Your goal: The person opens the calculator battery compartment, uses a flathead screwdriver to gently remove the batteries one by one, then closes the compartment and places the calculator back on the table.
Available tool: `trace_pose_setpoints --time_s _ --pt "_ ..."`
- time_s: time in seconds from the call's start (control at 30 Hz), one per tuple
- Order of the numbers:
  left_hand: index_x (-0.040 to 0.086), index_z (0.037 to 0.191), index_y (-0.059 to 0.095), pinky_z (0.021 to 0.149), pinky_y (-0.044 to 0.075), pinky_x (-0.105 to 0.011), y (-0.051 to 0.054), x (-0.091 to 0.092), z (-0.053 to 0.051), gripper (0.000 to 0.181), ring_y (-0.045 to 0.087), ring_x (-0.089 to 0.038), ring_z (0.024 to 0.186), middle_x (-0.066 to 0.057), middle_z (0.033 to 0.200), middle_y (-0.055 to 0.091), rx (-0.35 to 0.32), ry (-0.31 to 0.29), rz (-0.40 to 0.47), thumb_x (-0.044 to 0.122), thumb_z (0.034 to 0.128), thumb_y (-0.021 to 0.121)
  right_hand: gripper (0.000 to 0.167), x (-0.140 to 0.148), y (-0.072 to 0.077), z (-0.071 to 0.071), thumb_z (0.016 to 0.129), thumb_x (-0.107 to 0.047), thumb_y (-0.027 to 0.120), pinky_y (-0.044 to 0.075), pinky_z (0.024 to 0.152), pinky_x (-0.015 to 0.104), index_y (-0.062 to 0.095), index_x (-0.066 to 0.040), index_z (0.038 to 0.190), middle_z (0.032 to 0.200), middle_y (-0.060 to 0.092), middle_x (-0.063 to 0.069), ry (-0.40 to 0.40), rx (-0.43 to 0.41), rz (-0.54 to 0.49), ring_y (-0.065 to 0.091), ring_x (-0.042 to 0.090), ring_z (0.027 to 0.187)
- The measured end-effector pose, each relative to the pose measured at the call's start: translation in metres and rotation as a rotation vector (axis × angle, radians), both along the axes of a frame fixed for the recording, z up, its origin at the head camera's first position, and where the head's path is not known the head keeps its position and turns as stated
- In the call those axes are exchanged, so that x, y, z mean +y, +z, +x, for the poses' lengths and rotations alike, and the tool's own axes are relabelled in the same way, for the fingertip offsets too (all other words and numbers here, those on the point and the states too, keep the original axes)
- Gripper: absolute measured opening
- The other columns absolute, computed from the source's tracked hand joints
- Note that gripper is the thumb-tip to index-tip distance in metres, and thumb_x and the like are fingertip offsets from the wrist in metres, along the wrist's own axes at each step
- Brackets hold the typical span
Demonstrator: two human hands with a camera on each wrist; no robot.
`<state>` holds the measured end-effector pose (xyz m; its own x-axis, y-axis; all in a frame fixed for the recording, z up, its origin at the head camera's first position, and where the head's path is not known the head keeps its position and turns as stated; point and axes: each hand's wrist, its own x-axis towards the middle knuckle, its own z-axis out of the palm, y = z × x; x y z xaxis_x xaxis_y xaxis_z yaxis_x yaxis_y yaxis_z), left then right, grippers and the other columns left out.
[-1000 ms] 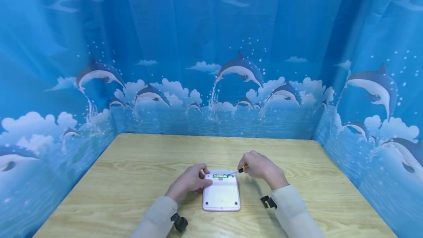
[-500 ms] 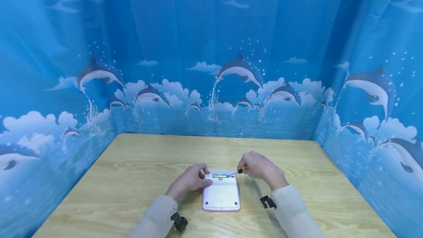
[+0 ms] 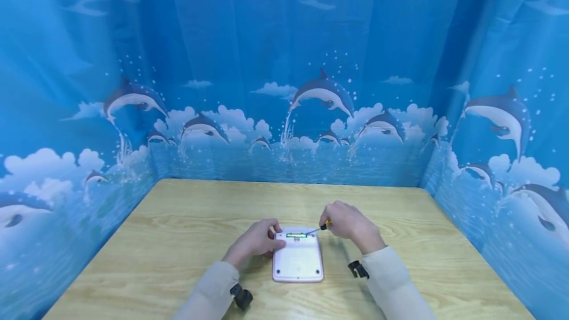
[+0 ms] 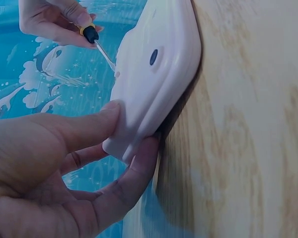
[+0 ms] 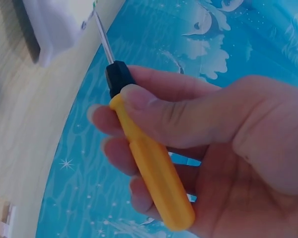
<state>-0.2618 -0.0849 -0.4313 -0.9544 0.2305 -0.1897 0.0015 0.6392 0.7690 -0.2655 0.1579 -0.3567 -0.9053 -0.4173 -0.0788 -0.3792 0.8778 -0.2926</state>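
Observation:
A pale pink-white flat device (image 3: 298, 260) lies on the table with dark round feet showing and a green battery (image 3: 296, 235) in a slot near its far edge. My left hand (image 3: 255, 242) pinches the device's far left corner; in the left wrist view the thumb lies on the upper face and fingers on the edge below. My right hand (image 3: 348, 224) grips a screwdriver, its yellow handle (image 5: 156, 168) with a black collar (image 5: 118, 77) held between thumb and fingers. The metal shaft (image 5: 104, 37) slants to the device, its tip at the slot's right end.
The wooden table (image 3: 200, 211) extends around the device, with a blue dolphin curtain (image 3: 284, 88) behind and at both sides. A small pale pink piece (image 5: 7, 222) lies on the table at the lower left of the right wrist view.
Both hands keep their holds. The screwdriver's tilt has shifted very slightly at the slot, and the device appears a touch higher in the head view.

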Motion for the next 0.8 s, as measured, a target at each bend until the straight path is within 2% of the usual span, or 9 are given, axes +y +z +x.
trace_pose_setpoints --time_s 0.17,0.33,0.37,0.43,0.5,0.6,0.63,0.8 --pt "0.011 0.101 0.062 0.063 0.059 -0.033 0.001 0.001 -0.001 0.018 0.062 -0.022 0.072 -0.01 0.088 0.06 0.001 -0.009 0.012 0.013 0.0925 0.077 0.032 -0.006 0.004 0.0 0.09 0.015 0.064 0.061 0.092 0.045 0.081 -0.009 0.101 0.107 0.079 0.008 -0.009 0.009 0.038 0.074 0.03 0.105" --pt "0.012 0.101 0.062 0.062 0.057 -0.032 0.0 0.001 -0.001 0.018 0.062 -0.022 0.072 -0.01 0.088 0.06 -0.01 0.003 0.003 0.015 0.0924 0.078 0.04 -0.013 0.009 -0.004 0.089 0.02 0.058 0.061 0.092 0.046 0.081 -0.011 0.1 0.107 0.079 0.007 0.004 0.018 0.106 0.073 0.03 0.106" --pt "0.012 0.1 0.062 0.062 0.056 -0.032 0.0 0.001 -0.001 0.018 0.062 -0.022 0.072 -0.01 0.088 0.06 -0.011 0.005 0.001 0.015 0.0924 0.078 0.041 -0.015 0.011 -0.004 0.088 0.021 0.058 0.061 0.091 0.045 0.081 -0.012 0.098 0.105 0.079 0.006 0.008 0.021 0.123 0.073 0.028 0.104" --pt "0.013 0.1 0.062 0.062 0.055 -0.032 0.0 0.001 -0.001 0.018 0.061 -0.023 0.073 -0.01 0.089 0.06 -0.016 0.012 0.0 0.015 0.0923 0.078 0.038 -0.019 0.013 -0.005 0.088 0.021 0.057 0.061 0.082 0.038 0.078 -0.01 0.083 0.087 0.075 0.0 0.021 0.014 0.156 0.069 0.018 0.083" --pt "0.013 0.1 0.062 0.062 0.055 -0.032 -0.001 0.0 -0.001 0.018 0.061 -0.022 0.073 -0.01 0.089 0.06 -0.013 0.011 0.0 0.016 0.0922 0.078 0.038 -0.023 0.016 -0.005 0.09 0.019 0.057 0.052 0.066 0.03 0.066 -0.011 0.068 0.067 0.056 -0.005 0.032 0.011 0.188 0.05 0.011 0.065" --pt "0.012 0.1 0.061 0.061 0.056 -0.032 -0.002 -0.001 0.0 0.019 0.061 -0.022 0.072 -0.01 0.087 0.06 -0.005 -0.001 0.02 0.014 0.0918 0.078 0.044 -0.029 0.018 -0.004 0.093 0.013 0.06 0.03 0.058 0.029 0.05 -0.015 0.06 0.059 0.029 -0.003 0.035 0.009 0.244 0.024 0.014 0.059" --pt "0.011 0.1 0.061 0.061 0.056 -0.032 -0.002 -0.001 0.0 0.019 0.061 -0.022 0.071 -0.01 0.087 0.06 -0.001 -0.006 0.026 0.014 0.0916 0.078 0.044 -0.031 0.019 -0.003 0.094 0.011 0.062 0.029 0.057 0.028 0.051 -0.015 0.06 0.059 0.027 -0.002 0.028 0.014 0.26 0.024 0.013 0.058" --pt "0.01 0.099 0.06 0.06 0.055 -0.032 -0.001 -0.002 -0.001 0.02 0.061 -0.021 0.069 -0.01 0.084 0.06 0.012 -0.022 0.043 0.014 0.0916 0.079 0.033 -0.039 0.022 -0.004 0.097 0.005 0.063 0.03 0.054 0.028 0.061 -0.014 0.07 0.06 0.039 -0.002 0.003 0.035 0.325 0.031 0.012 0.058"
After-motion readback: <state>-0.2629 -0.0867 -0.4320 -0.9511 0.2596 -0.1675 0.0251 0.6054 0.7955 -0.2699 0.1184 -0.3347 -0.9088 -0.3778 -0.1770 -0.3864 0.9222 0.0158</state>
